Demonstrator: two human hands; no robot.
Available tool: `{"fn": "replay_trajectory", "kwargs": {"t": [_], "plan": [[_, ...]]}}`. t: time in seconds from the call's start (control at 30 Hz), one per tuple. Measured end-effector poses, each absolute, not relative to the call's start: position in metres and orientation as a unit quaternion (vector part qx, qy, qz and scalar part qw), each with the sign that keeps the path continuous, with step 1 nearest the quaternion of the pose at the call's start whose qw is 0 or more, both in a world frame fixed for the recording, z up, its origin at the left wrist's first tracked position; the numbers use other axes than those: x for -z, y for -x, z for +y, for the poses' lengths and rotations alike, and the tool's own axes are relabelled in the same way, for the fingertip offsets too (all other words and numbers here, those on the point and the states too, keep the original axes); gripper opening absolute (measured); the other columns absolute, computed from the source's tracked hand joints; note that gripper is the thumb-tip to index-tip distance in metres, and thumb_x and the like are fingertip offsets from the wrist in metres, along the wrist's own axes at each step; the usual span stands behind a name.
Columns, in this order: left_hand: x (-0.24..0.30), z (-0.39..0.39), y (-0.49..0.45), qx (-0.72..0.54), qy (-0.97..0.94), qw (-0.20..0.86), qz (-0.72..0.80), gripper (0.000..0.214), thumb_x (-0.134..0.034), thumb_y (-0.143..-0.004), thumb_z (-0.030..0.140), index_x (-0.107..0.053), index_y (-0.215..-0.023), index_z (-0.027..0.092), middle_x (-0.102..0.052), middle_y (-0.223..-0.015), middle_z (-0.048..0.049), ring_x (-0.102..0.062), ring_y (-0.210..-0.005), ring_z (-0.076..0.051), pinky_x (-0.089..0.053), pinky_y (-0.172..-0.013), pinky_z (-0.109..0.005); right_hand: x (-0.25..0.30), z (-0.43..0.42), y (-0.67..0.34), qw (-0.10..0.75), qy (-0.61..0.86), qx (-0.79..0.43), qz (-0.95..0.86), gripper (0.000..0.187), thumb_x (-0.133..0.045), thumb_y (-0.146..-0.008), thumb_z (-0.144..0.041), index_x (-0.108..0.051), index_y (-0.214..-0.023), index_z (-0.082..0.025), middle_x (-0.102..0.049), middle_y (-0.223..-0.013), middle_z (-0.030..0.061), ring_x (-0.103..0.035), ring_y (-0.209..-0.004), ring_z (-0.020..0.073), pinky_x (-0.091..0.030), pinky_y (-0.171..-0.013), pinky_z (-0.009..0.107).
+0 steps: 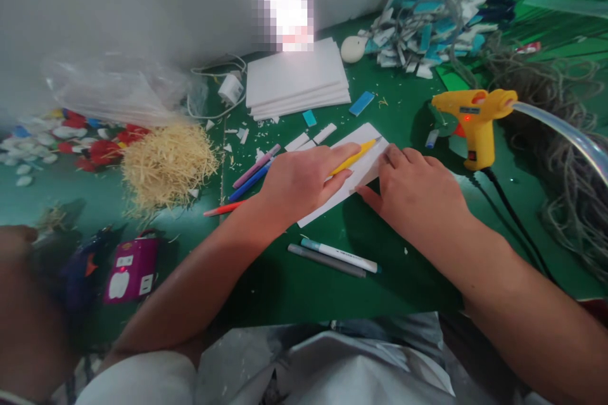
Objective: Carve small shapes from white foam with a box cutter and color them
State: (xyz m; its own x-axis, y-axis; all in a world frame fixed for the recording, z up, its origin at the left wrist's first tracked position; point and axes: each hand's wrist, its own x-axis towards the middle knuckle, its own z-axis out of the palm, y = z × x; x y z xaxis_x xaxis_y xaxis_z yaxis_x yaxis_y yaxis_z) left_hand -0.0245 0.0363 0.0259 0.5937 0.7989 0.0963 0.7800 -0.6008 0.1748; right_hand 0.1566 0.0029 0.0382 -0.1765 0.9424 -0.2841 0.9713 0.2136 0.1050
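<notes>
My left hand [304, 177] grips a yellow craft knife [354, 157], with the index finger stretched along it. The knife's grey pointed tip rests at the upper right part of a white board strip [324, 210]. My right hand [418, 183] presses on the right edge of that strip, its thumb apart from the bent fingers. Two markers, one grey [327, 261] and one white with teal ends [342, 255], lie just below the strip. Beside my left wrist are a red pen [223, 209], a blue pen [251, 182] and a pink pen [256, 166].
A yellow glue gun [475, 117] with a lit red light stands at right, its cord trailing forward. Stacked white boards [297, 79], a charger [231, 88] and scraps lie behind. Straw [166, 168] and a magenta box [130, 269] sit left, near another person's arm [28, 310]. Grey cord [570, 158] is heaped right.
</notes>
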Motion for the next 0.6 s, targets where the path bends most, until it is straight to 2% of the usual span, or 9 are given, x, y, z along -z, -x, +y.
{"fn": "replay_trajectory", "kwargs": {"t": [0.23, 0.43, 0.6], "plan": [[-0.028, 0.034, 0.028, -0.077, -0.893, 0.041, 0.442, 0.041, -0.054, -0.105, 0.034, -0.063, -0.145, 0.034, -0.079, -0.126, -0.0002, -0.076, -0.104, -0.020, -0.053, -0.077, -0.026, -0.027, 0.001, -0.164, 0.096, -0.612, 0.012, 0.785, 0.054, -0.048, -0.103, -0.037, -0.065, -0.137, 0.001, -0.063, -0.146, 0.0290, -0.063, -0.120, 0.0365, -0.050, -0.090, 0.045], [-0.037, 0.031, 0.035, -0.061, -0.894, 0.033, 0.442, 0.041, -0.052, -0.105, 0.035, -0.063, -0.145, 0.033, -0.081, -0.117, 0.0004, -0.076, -0.098, -0.019, -0.052, -0.072, -0.026, -0.034, 0.003, -0.158, 0.141, -0.631, 0.041, 0.762, 0.056, -0.049, -0.105, -0.038, -0.061, -0.142, 0.003, -0.058, -0.154, 0.0275, -0.060, -0.128, 0.0362, -0.050, -0.096, 0.044], [-0.048, 0.027, 0.044, -0.035, -0.899, 0.022, 0.436, 0.040, -0.053, -0.103, 0.035, -0.066, -0.141, 0.034, -0.082, -0.111, 0.0002, -0.076, -0.091, -0.019, -0.051, -0.069, -0.025, -0.033, 0.002, -0.159, 0.123, -0.625, 0.025, 0.770, 0.050, -0.052, -0.104, -0.039, -0.067, -0.134, -0.002, -0.065, -0.144, 0.0248, -0.063, -0.122, 0.0344, -0.051, -0.093, 0.043]]}}
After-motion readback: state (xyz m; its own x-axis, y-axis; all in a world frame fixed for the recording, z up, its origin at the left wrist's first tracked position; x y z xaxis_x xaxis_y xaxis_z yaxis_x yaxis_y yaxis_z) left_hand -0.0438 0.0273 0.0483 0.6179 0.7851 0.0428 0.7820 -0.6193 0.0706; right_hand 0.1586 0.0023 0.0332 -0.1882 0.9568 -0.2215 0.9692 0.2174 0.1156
